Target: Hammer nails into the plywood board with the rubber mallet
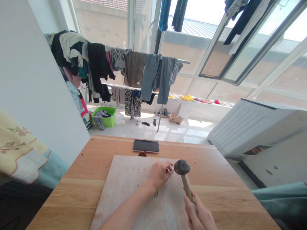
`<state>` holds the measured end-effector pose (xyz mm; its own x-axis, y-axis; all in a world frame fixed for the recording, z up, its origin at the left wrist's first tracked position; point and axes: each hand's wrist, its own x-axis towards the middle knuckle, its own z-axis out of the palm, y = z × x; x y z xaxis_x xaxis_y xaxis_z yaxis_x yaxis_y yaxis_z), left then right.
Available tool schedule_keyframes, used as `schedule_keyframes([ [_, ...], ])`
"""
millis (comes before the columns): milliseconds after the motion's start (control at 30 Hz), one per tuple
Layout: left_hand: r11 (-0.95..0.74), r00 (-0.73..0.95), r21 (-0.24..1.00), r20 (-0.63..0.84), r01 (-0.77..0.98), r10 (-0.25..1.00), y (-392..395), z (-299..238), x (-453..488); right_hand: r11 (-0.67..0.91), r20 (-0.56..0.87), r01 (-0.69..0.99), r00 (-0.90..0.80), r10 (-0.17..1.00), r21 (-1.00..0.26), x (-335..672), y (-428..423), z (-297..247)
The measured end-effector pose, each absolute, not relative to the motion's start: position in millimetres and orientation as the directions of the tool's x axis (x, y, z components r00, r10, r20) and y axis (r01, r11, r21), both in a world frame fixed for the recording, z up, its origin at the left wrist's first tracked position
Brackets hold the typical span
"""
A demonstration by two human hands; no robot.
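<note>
My right hand [198, 213] is wrapped round the wooden handle of a hammer [182, 171], whose dark round head hangs just above a pale wooden board [124, 191]. Beside the hammer head, my left hand [159, 174] rests on the board with its fingertips pinched together; whatever they hold is too small to make out. A few small nails [156, 193] stick up from the board near my left wrist. The board lies on a light wooden table [81, 179].
A black phone [146, 146] lies flat at the table's far edge. Beyond the table stand a clothes rack full of garments [115, 67] and a green basket [105, 116] on the floor. A white appliance [251, 127] sits at the right, and patterned cloth [16, 147] at the left.
</note>
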<state>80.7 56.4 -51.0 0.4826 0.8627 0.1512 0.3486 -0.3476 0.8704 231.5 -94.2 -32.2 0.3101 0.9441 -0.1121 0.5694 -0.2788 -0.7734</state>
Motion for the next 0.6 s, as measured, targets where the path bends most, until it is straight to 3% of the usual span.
schedule_keyframes([
  [267, -0.353, 0.477, 0.867, 0.158, 0.352, 0.864, 55.9, -50.0, 80.6, -0.221, -0.011, 0.599, 0.333, 0.943, -0.770, 231.8, -90.5, -29.9],
  [600, -0.345, 0.473, 0.863, 0.144, 0.370, 0.869, 54.4, -44.6, 79.5, -0.229, -0.014, 0.580, 0.351, 0.936, -0.782, 229.0, -93.8, -26.7],
])
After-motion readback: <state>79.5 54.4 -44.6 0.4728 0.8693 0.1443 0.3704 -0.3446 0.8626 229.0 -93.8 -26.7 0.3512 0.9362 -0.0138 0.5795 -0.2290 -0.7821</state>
